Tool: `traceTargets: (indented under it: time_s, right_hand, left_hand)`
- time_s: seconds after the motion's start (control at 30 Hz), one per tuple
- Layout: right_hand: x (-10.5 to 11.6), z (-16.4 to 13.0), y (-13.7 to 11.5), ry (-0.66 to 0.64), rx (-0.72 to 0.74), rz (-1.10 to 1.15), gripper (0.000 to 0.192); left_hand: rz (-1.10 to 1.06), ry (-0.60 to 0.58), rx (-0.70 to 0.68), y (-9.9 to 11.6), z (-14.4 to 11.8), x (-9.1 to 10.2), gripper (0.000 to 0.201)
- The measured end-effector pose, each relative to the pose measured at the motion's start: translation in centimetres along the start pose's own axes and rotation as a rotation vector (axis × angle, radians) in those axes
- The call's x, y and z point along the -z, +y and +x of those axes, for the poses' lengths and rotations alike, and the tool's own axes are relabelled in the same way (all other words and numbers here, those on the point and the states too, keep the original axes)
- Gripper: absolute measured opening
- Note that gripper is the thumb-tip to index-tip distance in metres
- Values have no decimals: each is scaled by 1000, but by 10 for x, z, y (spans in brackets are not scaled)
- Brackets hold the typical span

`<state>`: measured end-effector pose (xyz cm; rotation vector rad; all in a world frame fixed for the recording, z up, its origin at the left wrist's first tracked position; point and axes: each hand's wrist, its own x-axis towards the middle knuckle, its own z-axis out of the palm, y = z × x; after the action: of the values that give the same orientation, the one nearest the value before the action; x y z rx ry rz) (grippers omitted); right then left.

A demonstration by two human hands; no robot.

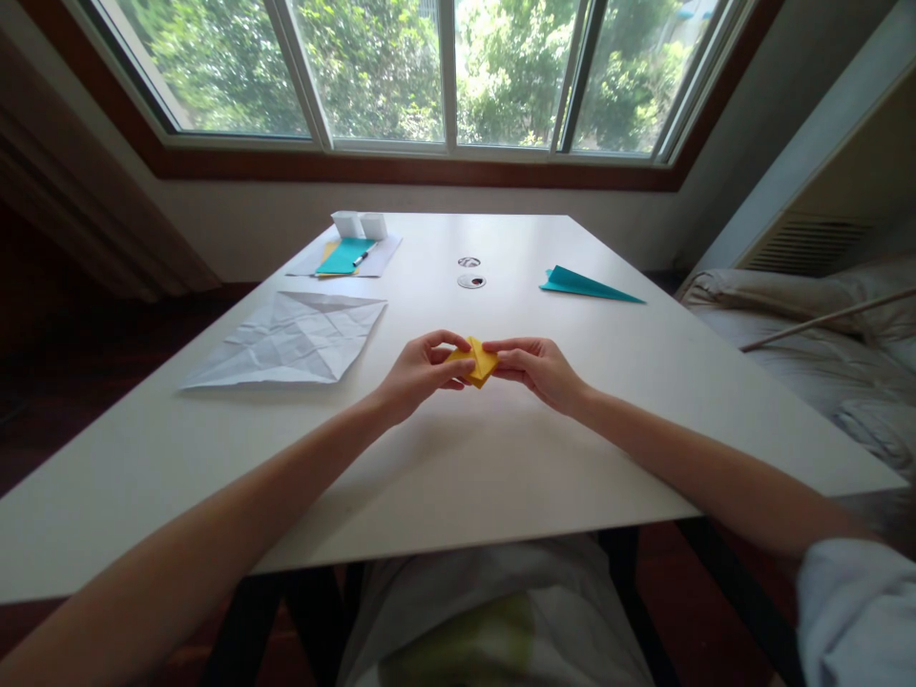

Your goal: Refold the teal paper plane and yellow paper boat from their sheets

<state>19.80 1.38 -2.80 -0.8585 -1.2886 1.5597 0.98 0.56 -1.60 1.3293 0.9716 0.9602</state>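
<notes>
Above the middle of the white table (472, 487) I hold a small piece of folded yellow paper (482, 364) between both hands. My left hand (422, 372) pinches its left side, the thumb lying across the front. The fingers of my right hand (540, 370) grip the right edge. Folded layers and a slanting crease show on the paper's face. Part of it is hidden behind my fingers.
Creased white paper (301, 334) lies at the left. Behind it are teal sheets (344, 256), a pen (364, 254) and white paper boxes (373, 226). A teal paper plane (583, 283) rests at the right. Two round discs (471, 281) sit mid-table.
</notes>
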Motion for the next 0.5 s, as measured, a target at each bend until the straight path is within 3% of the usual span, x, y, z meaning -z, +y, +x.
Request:
traceTargets:
  time_s: [0.23, 0.5]
  right_hand:
    - [4, 1, 4, 55, 127, -208, 39]
    - [3, 1, 2, 52, 114, -214, 40]
  left_hand:
    - [70, 31, -124, -4, 0, -3, 49]
    - [162, -40, -7, -7, 0, -4, 27]
